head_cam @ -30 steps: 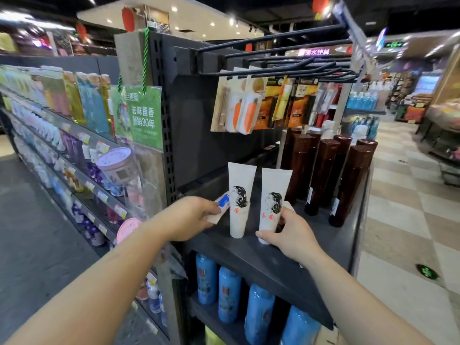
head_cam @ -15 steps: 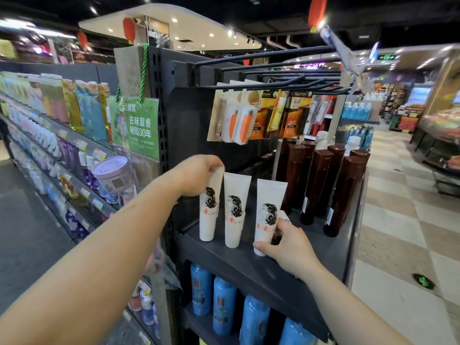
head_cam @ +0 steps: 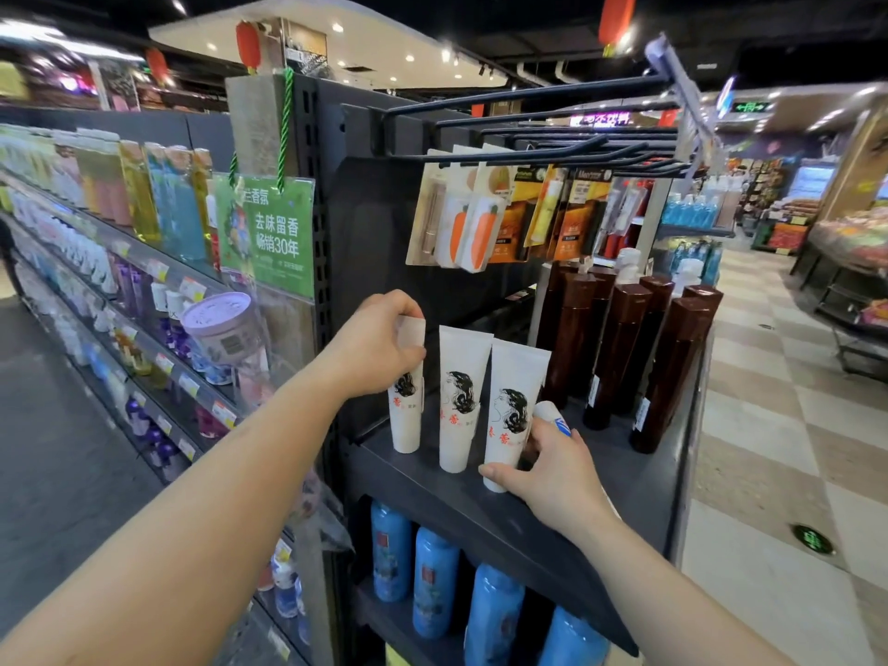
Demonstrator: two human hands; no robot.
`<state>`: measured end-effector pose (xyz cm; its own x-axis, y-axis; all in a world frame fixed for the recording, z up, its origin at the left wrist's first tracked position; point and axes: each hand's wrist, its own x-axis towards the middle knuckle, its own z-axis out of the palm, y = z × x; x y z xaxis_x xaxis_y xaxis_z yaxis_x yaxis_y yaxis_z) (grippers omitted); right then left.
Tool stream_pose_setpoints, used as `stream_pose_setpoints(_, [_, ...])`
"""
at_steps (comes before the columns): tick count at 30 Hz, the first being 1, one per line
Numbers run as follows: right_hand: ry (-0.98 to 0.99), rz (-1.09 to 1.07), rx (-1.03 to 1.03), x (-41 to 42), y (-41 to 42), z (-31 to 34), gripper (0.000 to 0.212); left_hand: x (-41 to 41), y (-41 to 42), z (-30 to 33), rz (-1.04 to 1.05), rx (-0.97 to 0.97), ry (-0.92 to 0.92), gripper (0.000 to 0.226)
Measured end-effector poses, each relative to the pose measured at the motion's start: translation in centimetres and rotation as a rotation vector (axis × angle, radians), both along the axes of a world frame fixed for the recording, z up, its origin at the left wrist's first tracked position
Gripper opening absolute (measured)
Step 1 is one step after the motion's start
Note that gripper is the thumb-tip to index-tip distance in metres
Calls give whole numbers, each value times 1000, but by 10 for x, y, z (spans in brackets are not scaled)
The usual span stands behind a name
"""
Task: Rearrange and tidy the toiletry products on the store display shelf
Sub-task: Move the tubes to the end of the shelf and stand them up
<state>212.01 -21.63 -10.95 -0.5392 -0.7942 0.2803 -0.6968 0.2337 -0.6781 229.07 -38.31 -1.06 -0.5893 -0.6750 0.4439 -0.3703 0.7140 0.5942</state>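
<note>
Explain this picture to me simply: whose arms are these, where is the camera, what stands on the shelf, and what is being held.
No machine here: a person wears a camera on the head, looking forward and down, so their own arms reach into view. The left hand grips the top of the left tube. The right hand touches the base of the right tube and also holds a small white item I cannot identify. A middle tube stands untouched between them. All three stand on the dark shelf, beside brown bottles. Blue bottles sit below; carded packs hang above.
</note>
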Motion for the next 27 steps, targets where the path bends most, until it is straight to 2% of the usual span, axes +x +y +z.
stream_pose_setpoints(10, [125, -45, -7, 4, -2, -2, 36, -12, 6, -4, -40, 4, 29, 31])
stream_pose_setpoints(21, [119, -50, 47, 7, 1, 3, 38, -8, 1, -18, 4, 44, 23, 75])
stream_pose_setpoints(25, [102, 9, 107, 0, 8, 14, 52, -5, 3, -20, -30, 77, 39, 94])
stream_pose_setpoints(27, [155, -5, 183, -13, 16, 20, 63, -2, 4, -22, -23, 70, 46, 99])
